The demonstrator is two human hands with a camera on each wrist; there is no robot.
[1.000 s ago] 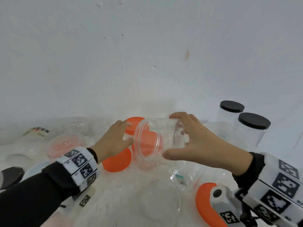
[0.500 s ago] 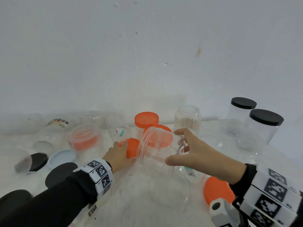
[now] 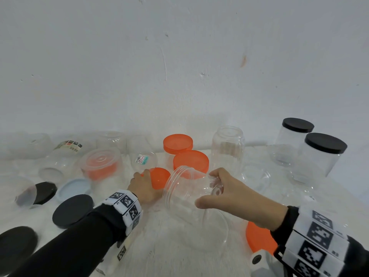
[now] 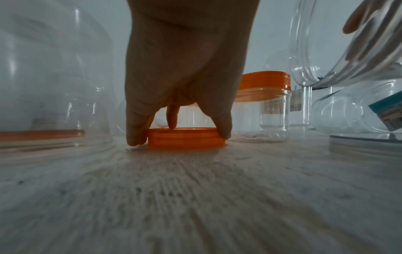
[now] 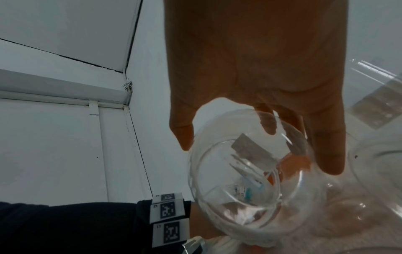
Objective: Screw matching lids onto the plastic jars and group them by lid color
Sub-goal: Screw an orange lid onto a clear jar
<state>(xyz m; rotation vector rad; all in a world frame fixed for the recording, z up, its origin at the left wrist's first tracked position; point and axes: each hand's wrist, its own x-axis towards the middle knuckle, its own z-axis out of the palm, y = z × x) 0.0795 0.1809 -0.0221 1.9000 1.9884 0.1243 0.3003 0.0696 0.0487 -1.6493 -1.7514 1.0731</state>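
My right hand (image 3: pixel 217 188) grips a clear lidless jar (image 3: pixel 183 192) by its base, tilted with its mouth facing left; the right wrist view shows the jar (image 5: pixel 239 180) between thumb and fingers. My left hand (image 3: pixel 143 184) pinches a small orange lid (image 3: pixel 160 177) lying on the white table, thumb and fingers round the lid's (image 4: pixel 186 140) rim. Behind it stand two jars with orange lids (image 3: pixel 190 162), the nearer one (image 4: pixel 264 86) seen in the left wrist view.
Two black-lidded jars (image 3: pixel 323 156) stand at the far right. An open clear jar (image 3: pixel 228 148) stands behind my right hand. Loose black lids (image 3: pixel 72 210), a pale blue lid (image 3: pixel 73 188), several clear jars and an orange-based tub (image 3: pixel 100 166) lie left. Another orange lid (image 3: pixel 259 238) lies under my right wrist.
My left hand dropped from the orange-lidded jars to the table and took hold of the small orange lid. My right hand lowered the clear jar slightly. The head view tilted up.
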